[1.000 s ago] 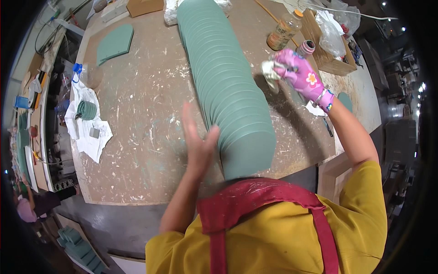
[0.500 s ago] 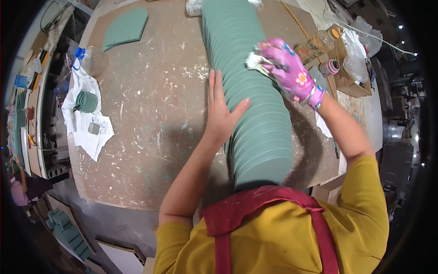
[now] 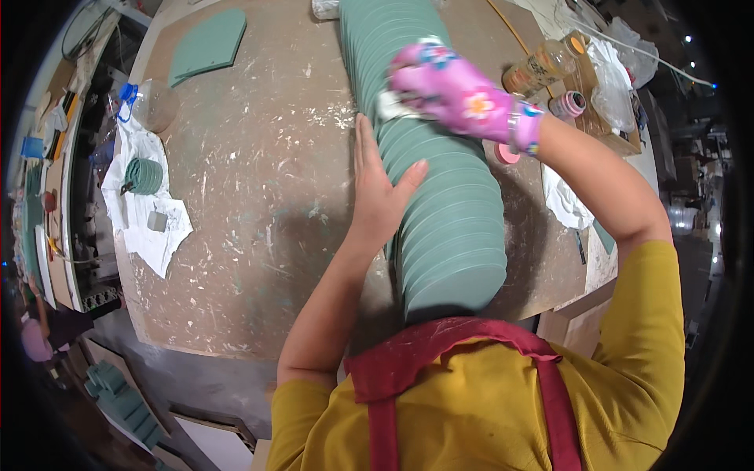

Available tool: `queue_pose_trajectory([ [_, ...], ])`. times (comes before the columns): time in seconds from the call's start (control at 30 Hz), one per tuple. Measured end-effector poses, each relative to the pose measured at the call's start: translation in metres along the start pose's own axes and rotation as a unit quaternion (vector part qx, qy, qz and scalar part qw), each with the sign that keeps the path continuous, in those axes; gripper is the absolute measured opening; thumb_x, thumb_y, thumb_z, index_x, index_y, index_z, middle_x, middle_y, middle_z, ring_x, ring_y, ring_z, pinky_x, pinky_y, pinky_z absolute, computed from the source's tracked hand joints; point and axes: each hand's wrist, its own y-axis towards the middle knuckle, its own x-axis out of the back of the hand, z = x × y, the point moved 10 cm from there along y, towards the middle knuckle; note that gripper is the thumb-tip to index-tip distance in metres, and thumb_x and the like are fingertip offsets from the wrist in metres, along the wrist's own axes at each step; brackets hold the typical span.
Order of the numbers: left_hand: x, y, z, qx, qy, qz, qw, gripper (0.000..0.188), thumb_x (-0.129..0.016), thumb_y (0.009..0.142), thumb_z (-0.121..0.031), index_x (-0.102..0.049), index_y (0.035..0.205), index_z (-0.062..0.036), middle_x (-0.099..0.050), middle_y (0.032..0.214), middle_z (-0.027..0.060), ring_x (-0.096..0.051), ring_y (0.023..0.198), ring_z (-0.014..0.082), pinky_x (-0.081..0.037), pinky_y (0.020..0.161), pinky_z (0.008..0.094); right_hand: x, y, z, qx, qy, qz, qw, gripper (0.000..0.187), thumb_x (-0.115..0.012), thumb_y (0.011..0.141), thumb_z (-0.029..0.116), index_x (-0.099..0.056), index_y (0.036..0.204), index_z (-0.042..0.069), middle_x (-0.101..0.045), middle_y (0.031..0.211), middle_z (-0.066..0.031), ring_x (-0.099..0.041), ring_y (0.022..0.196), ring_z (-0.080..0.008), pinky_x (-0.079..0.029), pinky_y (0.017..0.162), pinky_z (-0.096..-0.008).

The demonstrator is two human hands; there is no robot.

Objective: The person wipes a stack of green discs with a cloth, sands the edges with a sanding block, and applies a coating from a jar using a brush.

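Observation:
A long row of green round discs (image 3: pixel 452 228) lies on its side like a ribbed tube down the middle of the paint-stained workbench (image 3: pixel 251 235). My left hand (image 3: pixel 378 188), bare, rests flat against the left flank of the row with fingers spread. My right hand (image 3: pixel 455 90), in a pink flowered glove, presses a white cloth (image 3: pixel 390 106) on top of the row further back.
A flat green fan-shaped piece (image 3: pixel 208 43) lies at the back left. White paper (image 3: pixel 145 208) with a small green coil (image 3: pixel 143 175) and a clear round bottle (image 3: pixel 153 106) sits at the left edge. A jar (image 3: pixel 542 69), a pink lid (image 3: pixel 506 154) and a box stand to the right.
My right hand with the cloth has moved from the right side of the row onto its top. My left hand has slid forward along the row's left side.

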Motion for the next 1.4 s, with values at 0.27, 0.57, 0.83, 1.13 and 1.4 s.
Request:
queue_pose_trajectory([
  [0.27, 0.011, -0.002, 0.013, 0.038, -0.05, -0.007, 0.998, 0.095, -0.07, 0.085, -0.027, -0.01, 0.148, 0.0113, -0.017, 0.153, 0.0317, -0.017, 0.144, 0.0396, -0.014, 0.118, 0.0419, 0.025, 0.003, -0.05, -0.22, 0.171, -0.108, 0.954, 0.03, -0.061, 0.09, 0.022, -0.06, 0.111, 0.0, -0.058, 0.107, -0.0118, -0.059, 0.097, -0.0233, -0.048, 0.087, -0.0318],
  [0.57, 0.008, -0.001, 0.009, 0.021, -0.036, 0.009, 0.999, 0.095, -0.071, 0.083, -0.026, -0.011, 0.148, 0.0105, -0.019, 0.152, 0.0314, -0.019, 0.143, 0.0398, -0.015, 0.117, 0.0433, -0.03, 0.036, 0.029, 0.018, -0.033, 0.062, 0.997, 0.033, -0.066, 0.077, 0.009, -0.06, 0.109, 0.007, -0.057, 0.108, -0.0109, -0.059, 0.098, -0.0308, -0.05, 0.086, -0.0402],
  [0.83, 0.003, 0.0, 0.011, 0.042, -0.029, -0.029, 0.998, 0.095, -0.075, 0.079, -0.023, -0.017, 0.146, 0.0101, -0.029, 0.148, 0.0299, -0.029, 0.139, 0.0393, -0.022, 0.115, 0.0417, 0.008, 0.016, 0.003, 0.059, 0.075, 0.068, 0.993, 0.019, -0.064, 0.084, 0.014, -0.061, 0.102, 0.006, -0.06, 0.095, -0.0099, -0.059, 0.094, -0.0265, -0.049, 0.083, -0.0339],
  [1.13, 0.01, -0.003, 0.028, 0.113, -0.108, 0.005, 0.988, 0.094, -0.074, 0.077, -0.017, -0.017, 0.147, 0.009, -0.037, 0.141, 0.0255, -0.04, 0.129, 0.0332, -0.03, 0.11, 0.039, -0.005, -0.01, -0.04, -0.234, 0.254, -0.036, 0.938, 0.032, -0.06, 0.093, 0.026, -0.058, 0.12, 0.008, -0.062, 0.11, -0.0105, -0.065, 0.094, -0.0213, -0.057, 0.082, -0.0344],
  [1.4, 0.025, 0.084, -0.012, -0.001, -0.043, 0.001, 0.999, 0.094, -0.068, 0.085, -0.031, -0.011, 0.149, 0.0083, -0.014, 0.156, 0.0265, -0.016, 0.145, 0.0352, -0.015, 0.117, 0.041, 0.037, -0.129, -0.138, -0.289, 0.221, -0.336, 0.869, 0.029, -0.063, 0.091, 0.026, -0.062, 0.109, 0.003, -0.064, 0.102, -0.0123, -0.064, 0.092, -0.0238, -0.053, 0.083, -0.0317],
])
